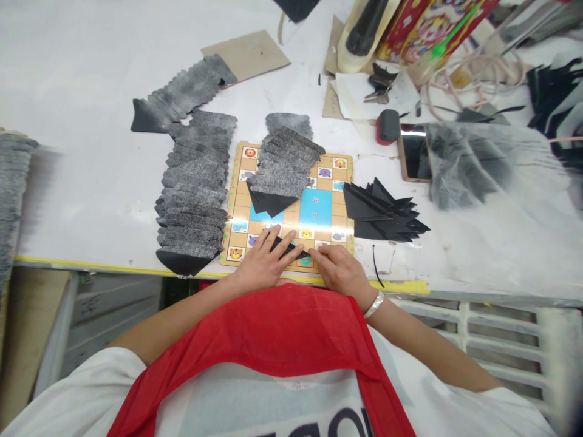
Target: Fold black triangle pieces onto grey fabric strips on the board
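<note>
A narrow black piece, seemingly folded leather or similar sheet, lies near the front edge of a game board printed with animals. My left hand rests flat across it with fingers spread, partly covering it. At the piece's right end, my right hand has its fingers closed together on the tip. Overlapping grey-backed black pieces lie on the board's upper half. Left of the board runs a longer overlapping row of the same kind. Flat black pointed pieces are heaped at the board's right edge.
More grey pieces lie behind, by a cardboard sheet. A phone, a plastic bag, a black-and-red block and a red box stand or lie to the right. Yellow tape marks the table's front edge.
</note>
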Demonstrator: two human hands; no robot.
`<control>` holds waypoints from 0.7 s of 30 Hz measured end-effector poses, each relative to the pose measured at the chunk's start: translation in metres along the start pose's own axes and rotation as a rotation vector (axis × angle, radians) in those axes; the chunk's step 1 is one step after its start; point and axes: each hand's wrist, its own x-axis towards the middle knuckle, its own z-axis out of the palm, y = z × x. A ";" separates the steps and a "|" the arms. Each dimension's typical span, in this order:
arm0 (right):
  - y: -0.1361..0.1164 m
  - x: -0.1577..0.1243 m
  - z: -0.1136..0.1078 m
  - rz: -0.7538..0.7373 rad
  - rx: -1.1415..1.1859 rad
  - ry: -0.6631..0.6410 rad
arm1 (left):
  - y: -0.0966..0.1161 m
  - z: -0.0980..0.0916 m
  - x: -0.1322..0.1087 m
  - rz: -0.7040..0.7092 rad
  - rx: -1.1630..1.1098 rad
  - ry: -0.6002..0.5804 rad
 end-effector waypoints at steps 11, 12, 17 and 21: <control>-0.005 -0.010 0.012 -0.019 -0.002 0.000 | 0.001 0.000 -0.001 -0.015 -0.031 -0.001; -0.005 -0.010 0.012 -0.018 -0.003 -0.010 | 0.001 -0.001 0.000 -0.016 -0.033 -0.010; -0.002 -0.012 0.009 -0.031 0.004 -0.022 | 0.004 -0.001 0.003 -0.038 -0.059 -0.031; -0.006 -0.012 0.006 0.050 0.052 0.065 | 0.008 0.001 0.004 -0.067 -0.046 -0.033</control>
